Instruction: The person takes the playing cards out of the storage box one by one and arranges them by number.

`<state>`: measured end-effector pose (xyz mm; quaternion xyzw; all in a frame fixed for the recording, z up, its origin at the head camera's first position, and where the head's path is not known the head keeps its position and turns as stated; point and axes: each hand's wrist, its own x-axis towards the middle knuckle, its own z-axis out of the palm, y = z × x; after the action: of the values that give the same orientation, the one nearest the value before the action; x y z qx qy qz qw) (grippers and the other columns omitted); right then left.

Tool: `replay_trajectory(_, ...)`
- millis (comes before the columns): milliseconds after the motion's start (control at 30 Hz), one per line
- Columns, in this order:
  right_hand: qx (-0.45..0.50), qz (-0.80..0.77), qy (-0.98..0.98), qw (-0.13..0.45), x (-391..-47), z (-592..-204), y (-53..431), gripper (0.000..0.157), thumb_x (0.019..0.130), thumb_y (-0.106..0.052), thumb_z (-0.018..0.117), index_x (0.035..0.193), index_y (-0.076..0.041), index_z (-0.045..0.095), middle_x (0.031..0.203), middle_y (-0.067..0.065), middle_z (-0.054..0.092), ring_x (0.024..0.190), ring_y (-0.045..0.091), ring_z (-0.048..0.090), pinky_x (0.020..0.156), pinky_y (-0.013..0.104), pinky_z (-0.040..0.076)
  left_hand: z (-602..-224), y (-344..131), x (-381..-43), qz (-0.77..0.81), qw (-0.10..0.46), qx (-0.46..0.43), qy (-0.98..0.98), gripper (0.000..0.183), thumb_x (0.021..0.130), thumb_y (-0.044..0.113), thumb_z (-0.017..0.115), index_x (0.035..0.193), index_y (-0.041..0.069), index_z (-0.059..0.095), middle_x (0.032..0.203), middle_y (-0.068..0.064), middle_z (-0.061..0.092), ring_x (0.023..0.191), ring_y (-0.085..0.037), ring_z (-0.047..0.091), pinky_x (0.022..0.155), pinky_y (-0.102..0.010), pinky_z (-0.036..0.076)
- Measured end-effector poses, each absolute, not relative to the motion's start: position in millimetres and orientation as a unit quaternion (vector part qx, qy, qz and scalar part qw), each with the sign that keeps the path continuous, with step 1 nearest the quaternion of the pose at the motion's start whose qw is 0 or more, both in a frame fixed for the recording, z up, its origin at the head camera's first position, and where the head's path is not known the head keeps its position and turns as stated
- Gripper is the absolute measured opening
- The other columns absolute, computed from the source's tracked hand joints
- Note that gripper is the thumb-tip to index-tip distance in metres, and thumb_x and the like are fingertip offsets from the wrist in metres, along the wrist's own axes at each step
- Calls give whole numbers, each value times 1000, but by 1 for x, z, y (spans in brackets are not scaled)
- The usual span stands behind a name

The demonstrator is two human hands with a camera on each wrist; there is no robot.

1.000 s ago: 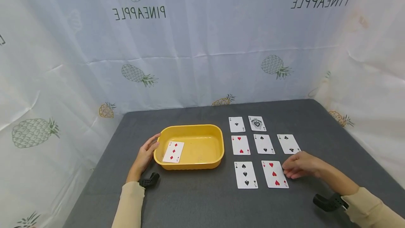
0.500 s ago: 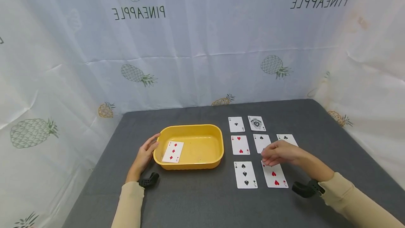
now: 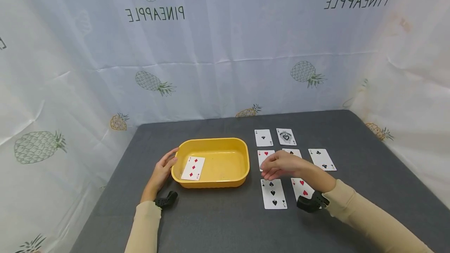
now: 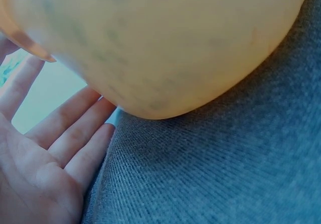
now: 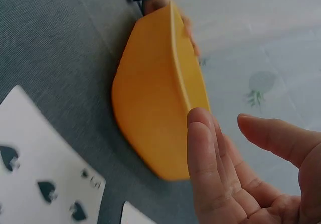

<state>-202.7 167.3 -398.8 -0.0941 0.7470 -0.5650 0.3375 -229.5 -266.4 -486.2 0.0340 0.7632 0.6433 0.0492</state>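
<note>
A yellow tray (image 3: 211, 184) sits on the table, the three of diamonds (image 3: 193, 168) lying inside at its left. My left hand (image 3: 161, 173) rests at the tray's left end; in the left wrist view its fingers (image 4: 75, 133) reach out fairly straight against the outer wall. Over the card rows hovers my right hand (image 3: 281, 166), holding nothing, thumb apart from the fingers in the right wrist view. It partly covers the two of hearts (image 3: 266, 154) and the two of spades (image 3: 292, 152). Just below its fingertips lies the three of spades (image 3: 274, 195).
Behind these lie the ace of clubs (image 3: 263, 138) and the ace of spades (image 3: 286, 137). The two of clubs (image 3: 322, 159) is to the right. My right wrist overlaps the three of hearts (image 3: 301, 187). A pineapple-print curtain (image 3: 225, 50) encloses the grey table (image 3: 218, 221).
My right hand has moved left from beside the three of hearts, across the cards, to above the two of hearts and three of spades. The left hand and tray have stayed put.
</note>
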Motion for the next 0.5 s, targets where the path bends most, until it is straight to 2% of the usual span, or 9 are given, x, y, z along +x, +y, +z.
replay_trajectory(267, -94, -571, 744, 334, -211, -389, 128, 39, 92, -15, 62, 115, 16, 58, 80, 1, 72, 72, 10, 71, 75, 28, 59, -483, -266, -229, 639, 49, 43, 766, 57, 101, 32, 49, 150, 9, 32, 153, -22, 35, 107, 14, 54, 86, -10, 49)
replay_trajectory(500, -69, -603, 720, 336, -217, -391, 92, 39, 92, -9, 60, 121, 17, 55, 88, 8, 74, 77, 13, 72, 78, 29, 59, -484, -266, -229, 643, 49, 32, 763, 57, 101, 32, 50, 150, 8, 32, 152, -24, 36, 105, 12, 55, 85, -10, 49)
